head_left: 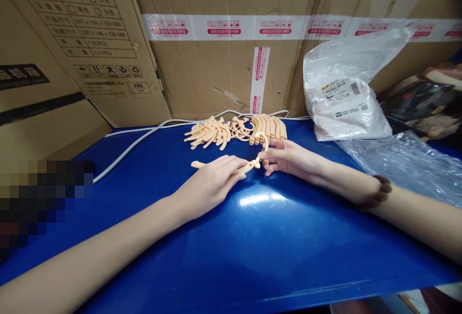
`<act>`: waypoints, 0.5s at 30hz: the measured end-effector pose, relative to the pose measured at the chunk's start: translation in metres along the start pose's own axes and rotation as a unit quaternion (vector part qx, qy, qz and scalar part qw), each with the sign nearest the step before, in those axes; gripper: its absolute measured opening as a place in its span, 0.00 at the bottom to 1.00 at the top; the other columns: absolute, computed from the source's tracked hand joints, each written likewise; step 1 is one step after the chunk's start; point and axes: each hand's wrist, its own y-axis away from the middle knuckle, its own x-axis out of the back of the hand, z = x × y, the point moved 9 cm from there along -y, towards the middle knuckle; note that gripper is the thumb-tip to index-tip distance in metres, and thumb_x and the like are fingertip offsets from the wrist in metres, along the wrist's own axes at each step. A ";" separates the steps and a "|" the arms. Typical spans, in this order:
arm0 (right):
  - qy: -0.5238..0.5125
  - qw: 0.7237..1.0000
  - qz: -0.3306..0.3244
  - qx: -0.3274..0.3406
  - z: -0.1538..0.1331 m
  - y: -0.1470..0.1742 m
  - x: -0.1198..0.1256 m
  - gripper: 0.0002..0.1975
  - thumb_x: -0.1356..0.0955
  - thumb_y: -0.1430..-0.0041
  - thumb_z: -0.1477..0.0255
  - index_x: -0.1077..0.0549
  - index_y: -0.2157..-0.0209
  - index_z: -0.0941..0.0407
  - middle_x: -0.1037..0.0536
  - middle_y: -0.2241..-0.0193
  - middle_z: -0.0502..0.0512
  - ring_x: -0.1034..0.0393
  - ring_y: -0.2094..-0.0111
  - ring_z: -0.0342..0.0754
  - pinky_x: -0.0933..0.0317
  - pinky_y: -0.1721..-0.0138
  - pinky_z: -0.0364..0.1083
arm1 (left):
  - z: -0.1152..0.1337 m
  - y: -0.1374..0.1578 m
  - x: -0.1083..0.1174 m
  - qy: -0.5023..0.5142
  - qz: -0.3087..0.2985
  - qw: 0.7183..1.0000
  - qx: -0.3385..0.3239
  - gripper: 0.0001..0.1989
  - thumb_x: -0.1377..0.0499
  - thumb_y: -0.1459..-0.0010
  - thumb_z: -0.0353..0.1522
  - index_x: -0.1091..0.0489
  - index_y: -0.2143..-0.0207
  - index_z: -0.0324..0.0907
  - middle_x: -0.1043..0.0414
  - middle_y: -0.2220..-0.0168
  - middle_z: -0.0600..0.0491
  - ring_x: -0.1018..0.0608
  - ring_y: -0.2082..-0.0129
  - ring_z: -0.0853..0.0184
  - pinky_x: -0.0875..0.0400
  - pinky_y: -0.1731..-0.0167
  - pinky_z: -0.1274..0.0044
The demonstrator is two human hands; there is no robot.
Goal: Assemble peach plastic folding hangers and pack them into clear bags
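My left hand is closed around a beige plastic hanger arm, whose two ends stick out on either side of the fingers. Pinched in my right hand is a matching hanger hook, its curve pointing up. The hook's base meets the right end of the arm; whether they are joined I cannot tell. Just behind both hands lie a loose pile of curved beige arms, a small heap of hooks and a neat row of wider curved arms.
All this is on a blue table. A white cable runs along its back. Large cardboard boxes stand behind and at left. A white plastic bag with a label sits at right, beside clear plastic wrap.
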 end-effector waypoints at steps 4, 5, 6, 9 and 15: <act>0.007 1.000 -0.004 0.003 0.000 0.000 0.000 0.16 0.24 0.54 0.74 0.34 0.69 0.58 0.24 0.73 0.49 0.30 0.76 0.38 0.29 0.73 0.41 | -0.001 0.001 0.000 0.003 -0.001 1.000 -0.002 0.09 0.52 0.31 0.30 0.33 0.54 0.40 0.28 0.59 0.51 0.27 0.57 0.66 0.34 0.57 0.76; 0.009 1.000 -0.005 0.004 0.000 0.000 0.000 0.16 0.24 0.54 0.74 0.34 0.68 0.58 0.24 0.73 0.49 0.30 0.75 0.38 0.29 0.73 0.41 | -0.001 0.001 0.000 0.003 -0.001 1.000 -0.003 0.10 0.52 0.31 0.30 0.33 0.54 0.39 0.28 0.59 0.51 0.27 0.57 0.66 0.34 0.57 0.76; 0.011 1.000 -0.006 0.004 0.000 0.000 0.000 0.17 0.24 0.54 0.73 0.34 0.68 0.58 0.24 0.73 0.49 0.30 0.75 0.38 0.29 0.72 0.41 | -0.001 0.001 0.000 0.003 -0.003 1.000 -0.004 0.10 0.52 0.31 0.30 0.33 0.54 0.39 0.28 0.59 0.51 0.27 0.57 0.66 0.33 0.57 0.76; 0.020 1.000 -0.011 0.001 0.002 0.000 0.000 0.17 0.24 0.53 0.73 0.35 0.68 0.57 0.25 0.75 0.48 0.30 0.76 0.39 0.29 0.72 0.41 | -0.001 0.001 -0.002 -0.001 -0.007 1.000 -0.015 0.10 0.51 0.32 0.29 0.33 0.52 0.38 0.28 0.58 0.50 0.27 0.57 0.65 0.33 0.57 0.75; 0.037 0.999 -0.026 -0.004 0.003 0.001 -0.001 0.15 0.25 0.50 0.72 0.36 0.68 0.57 0.27 0.79 0.46 0.30 0.78 0.39 0.29 0.71 0.42 | 0.000 0.002 -0.002 -0.006 -0.004 1.000 -0.028 0.10 0.49 0.32 0.28 0.32 0.52 0.38 0.27 0.58 0.50 0.26 0.57 0.65 0.31 0.57 0.74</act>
